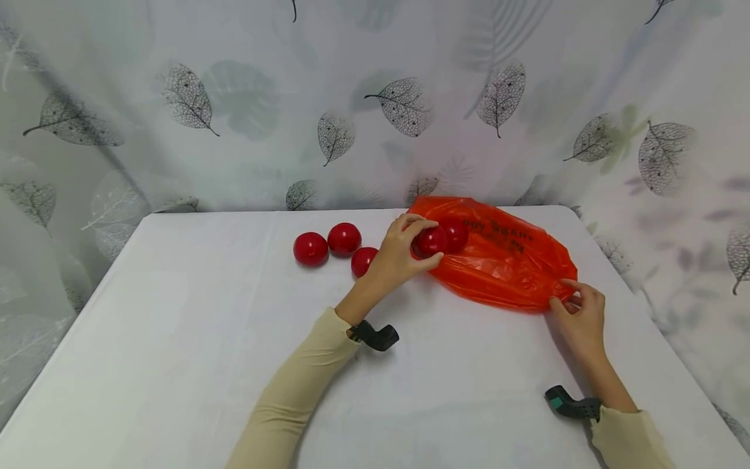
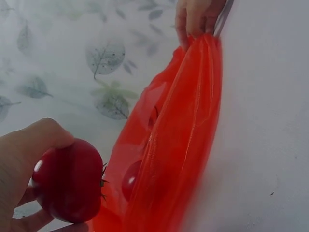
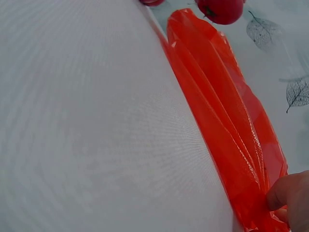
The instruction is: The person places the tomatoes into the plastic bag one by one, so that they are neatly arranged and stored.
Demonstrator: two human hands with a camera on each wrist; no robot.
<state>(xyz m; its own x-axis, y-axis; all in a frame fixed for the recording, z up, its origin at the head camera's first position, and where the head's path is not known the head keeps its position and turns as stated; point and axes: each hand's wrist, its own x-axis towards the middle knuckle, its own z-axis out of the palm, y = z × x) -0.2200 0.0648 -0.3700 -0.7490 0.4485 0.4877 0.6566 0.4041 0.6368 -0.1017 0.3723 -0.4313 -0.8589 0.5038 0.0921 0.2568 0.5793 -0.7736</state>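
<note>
My left hand (image 1: 398, 251) grips a red tomato (image 1: 430, 241), its green stem showing in the left wrist view. That tomato is held at the left end of an orange-red plastic bag (image 1: 498, 260) with dark printed letters. Another tomato (image 1: 454, 234) shows at the bag's left part, and through the film in the left wrist view a tomato (image 2: 130, 180) appears inside. At the bag's right end, my right hand (image 1: 583, 319) pinches the plastic between thumb and fingers. Three more tomatoes, one of them (image 1: 344, 239) farthest back, lie left of my left hand.
A white cloth covers the table (image 1: 146, 339). Behind it hangs a pale curtain (image 1: 263, 98) with a leaf pattern, close to the table's back edge. Each wrist wears a dark camera mount, the left one (image 1: 375, 335) just above the cloth.
</note>
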